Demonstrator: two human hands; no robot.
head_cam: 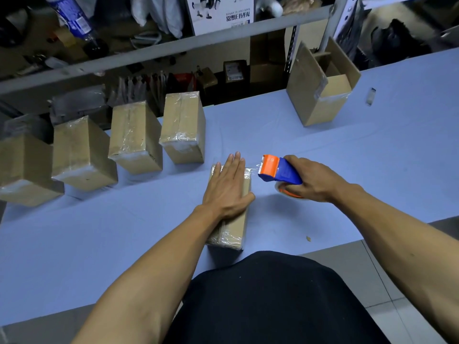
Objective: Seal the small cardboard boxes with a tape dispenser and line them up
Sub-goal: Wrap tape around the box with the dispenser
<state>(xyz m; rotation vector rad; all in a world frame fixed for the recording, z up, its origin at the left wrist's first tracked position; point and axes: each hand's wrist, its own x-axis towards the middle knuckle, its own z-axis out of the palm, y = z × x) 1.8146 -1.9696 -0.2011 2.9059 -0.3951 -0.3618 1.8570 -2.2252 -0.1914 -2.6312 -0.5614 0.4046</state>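
- Four sealed boxes (182, 125) stand in a row along the far-left side of the blue table (323, 150), each wrapped in clear tape.
- One more small box (234, 219) lies lengthwise at the near edge, right in front of the person.
- Left hand (227, 186) lies flat on top of that box, fingers straight and together, pressing it down.
- Right hand (314, 181) grips the blue and orange tape dispenser (278, 170), fingers curled round its handle, its orange head touching the box's far right corner.
- An open carton (323, 88) stands far right, flaps up, well apart from the row.
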